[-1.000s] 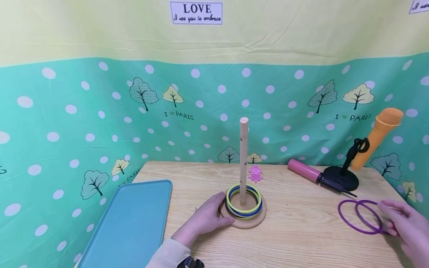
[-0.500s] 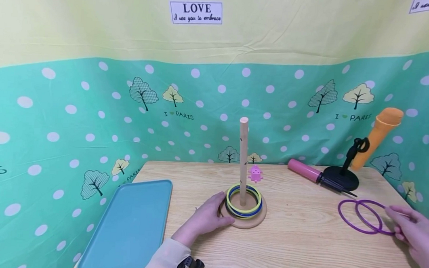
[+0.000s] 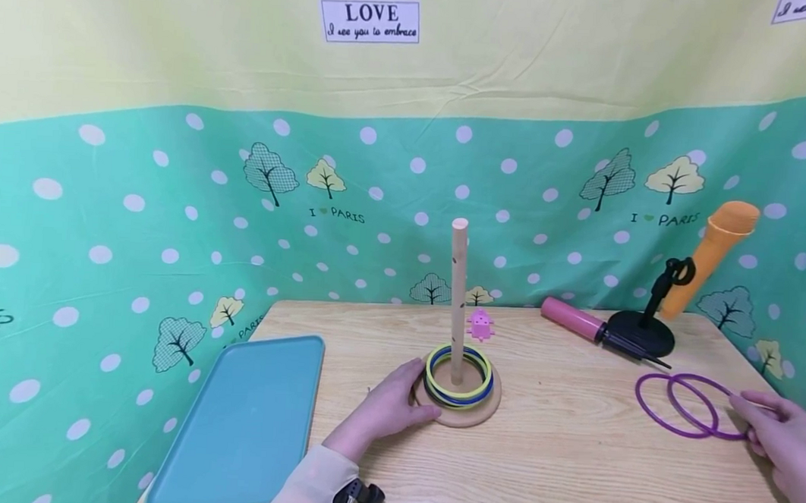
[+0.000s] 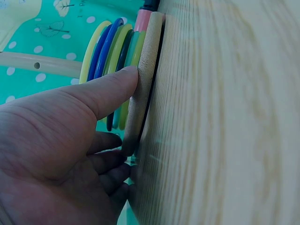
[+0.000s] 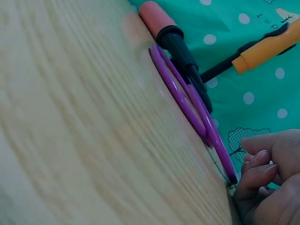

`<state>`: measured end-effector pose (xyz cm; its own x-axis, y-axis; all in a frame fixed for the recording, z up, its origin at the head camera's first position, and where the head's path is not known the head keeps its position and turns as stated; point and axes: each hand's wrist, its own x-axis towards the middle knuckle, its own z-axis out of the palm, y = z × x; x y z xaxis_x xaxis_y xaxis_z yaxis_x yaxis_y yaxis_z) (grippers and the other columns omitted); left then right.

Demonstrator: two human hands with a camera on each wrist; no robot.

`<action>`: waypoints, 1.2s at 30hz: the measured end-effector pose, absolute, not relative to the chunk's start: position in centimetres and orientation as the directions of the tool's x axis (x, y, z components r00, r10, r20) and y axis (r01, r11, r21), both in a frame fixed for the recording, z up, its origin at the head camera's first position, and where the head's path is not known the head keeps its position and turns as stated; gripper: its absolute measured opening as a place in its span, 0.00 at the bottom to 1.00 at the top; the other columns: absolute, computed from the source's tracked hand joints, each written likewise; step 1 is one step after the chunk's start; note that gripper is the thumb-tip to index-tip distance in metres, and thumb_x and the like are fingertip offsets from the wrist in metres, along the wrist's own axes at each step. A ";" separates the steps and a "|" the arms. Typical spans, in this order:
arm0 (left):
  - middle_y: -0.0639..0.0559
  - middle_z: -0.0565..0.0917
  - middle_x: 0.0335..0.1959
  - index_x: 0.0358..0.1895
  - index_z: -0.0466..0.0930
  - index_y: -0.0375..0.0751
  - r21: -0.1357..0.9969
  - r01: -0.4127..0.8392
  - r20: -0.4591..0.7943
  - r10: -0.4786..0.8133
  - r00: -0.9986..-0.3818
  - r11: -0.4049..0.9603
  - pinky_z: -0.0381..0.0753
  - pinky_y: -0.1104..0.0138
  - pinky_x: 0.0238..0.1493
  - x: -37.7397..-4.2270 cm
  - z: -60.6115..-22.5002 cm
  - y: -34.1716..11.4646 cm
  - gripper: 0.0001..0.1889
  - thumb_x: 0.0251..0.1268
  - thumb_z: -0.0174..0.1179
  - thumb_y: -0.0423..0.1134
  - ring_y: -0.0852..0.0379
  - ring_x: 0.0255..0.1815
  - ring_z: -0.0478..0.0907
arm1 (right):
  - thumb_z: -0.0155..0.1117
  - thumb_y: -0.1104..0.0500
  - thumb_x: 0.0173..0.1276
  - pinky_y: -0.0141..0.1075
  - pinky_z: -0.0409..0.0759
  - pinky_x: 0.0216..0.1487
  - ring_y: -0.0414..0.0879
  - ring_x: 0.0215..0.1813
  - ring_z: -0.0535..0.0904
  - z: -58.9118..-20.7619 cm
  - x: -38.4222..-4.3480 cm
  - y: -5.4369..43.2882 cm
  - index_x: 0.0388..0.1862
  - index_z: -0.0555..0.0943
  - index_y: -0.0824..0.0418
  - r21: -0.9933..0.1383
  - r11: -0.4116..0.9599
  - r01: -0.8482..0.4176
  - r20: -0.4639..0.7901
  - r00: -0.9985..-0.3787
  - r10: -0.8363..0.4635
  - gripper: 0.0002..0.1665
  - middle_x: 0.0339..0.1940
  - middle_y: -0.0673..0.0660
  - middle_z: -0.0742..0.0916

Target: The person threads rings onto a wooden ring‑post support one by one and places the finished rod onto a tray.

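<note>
A wooden ring toss stand (image 3: 458,300) has its post upright and several yellow, blue, green and dark rings (image 3: 459,401) stacked round the post's foot. My left hand (image 3: 386,408) grips the left edge of its round base (image 3: 469,420); in the left wrist view the thumb (image 4: 112,86) lies by the lowest ring and the fingers bend at the base's rim. To the right, two purple rings (image 3: 667,429) lie overlapping on the table. Beside the right one is my right hand (image 3: 786,442), loosely curled, its fingertips right at the ring's edge (image 5: 227,168) and nothing held between them.
A blue tray (image 3: 247,418) lies on the left. Behind the stand sits a small pink toy (image 3: 480,325). At the back right are a pink and black pump (image 3: 573,320) and an orange toy microphone (image 3: 706,260) on a black stand. A patterned cloth (image 3: 380,174) hangs behind the table.
My right hand has drawn a little to the right, uncovering more of the right-hand purple ring. The rings and my left hand have stayed in place.
</note>
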<state>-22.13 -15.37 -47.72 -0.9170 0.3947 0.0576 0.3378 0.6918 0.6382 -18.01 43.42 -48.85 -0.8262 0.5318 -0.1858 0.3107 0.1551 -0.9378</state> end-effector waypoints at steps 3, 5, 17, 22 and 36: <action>0.31 0.65 0.85 0.86 0.63 0.31 0.641 0.338 0.058 0.396 -0.917 0.689 0.64 0.43 0.85 -22.2 -47.8 -15.4 0.50 0.70 0.78 0.51 0.34 0.85 0.64 | 0.63 0.53 0.85 0.30 0.82 0.27 0.40 0.28 0.76 -49.0 -18.2 43.4 0.55 0.80 0.53 -0.909 0.220 0.355 -0.181 -0.810 0.558 0.07 0.28 0.38 0.81; 0.30 0.66 0.84 0.85 0.63 0.30 0.640 0.344 0.064 0.399 -0.915 0.687 0.64 0.42 0.84 -22.1 -47.8 -15.4 0.50 0.70 0.78 0.51 0.33 0.84 0.64 | 0.62 0.52 0.86 0.31 0.83 0.28 0.41 0.29 0.76 -49.2 -18.4 43.5 0.64 0.77 0.65 -0.885 0.263 0.384 -0.177 -0.800 0.573 0.20 0.29 0.39 0.80; 0.31 0.65 0.85 0.86 0.62 0.31 0.646 0.336 0.051 0.400 -0.915 0.686 0.63 0.42 0.85 -22.0 -47.4 -15.4 0.50 0.70 0.78 0.51 0.34 0.85 0.63 | 0.59 0.54 0.87 0.32 0.83 0.28 0.44 0.29 0.77 -49.7 -18.9 43.9 0.81 0.65 0.78 -0.824 0.349 0.446 -0.179 -0.789 0.587 0.37 0.35 0.54 0.84; 0.30 0.65 0.85 0.86 0.62 0.31 0.647 0.333 0.050 0.398 -0.916 0.686 0.63 0.42 0.85 -22.0 -47.5 -15.4 0.50 0.70 0.78 0.51 0.34 0.85 0.63 | 0.58 0.55 0.87 0.32 0.82 0.27 0.45 0.28 0.77 -49.7 -19.0 44.0 0.81 0.65 0.79 -0.801 0.390 0.455 -0.177 -0.801 0.572 0.36 0.38 0.60 0.84; 0.31 0.65 0.85 0.86 0.63 0.33 0.646 0.338 0.057 0.399 -0.915 0.684 0.64 0.43 0.85 -22.3 -48.0 -15.5 0.50 0.70 0.78 0.51 0.35 0.85 0.64 | 0.59 0.58 0.86 0.35 0.77 0.23 0.47 0.24 0.75 -49.4 -19.0 43.7 0.71 0.70 0.84 -0.762 0.492 0.421 -0.120 -0.839 0.531 0.31 0.28 0.54 0.82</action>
<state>-22.26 -15.48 -48.02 -0.9152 0.3990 0.0568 0.3383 0.6841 0.6462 -19.00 43.73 -49.42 -0.8386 0.5314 -0.1197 0.4205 0.4920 -0.7623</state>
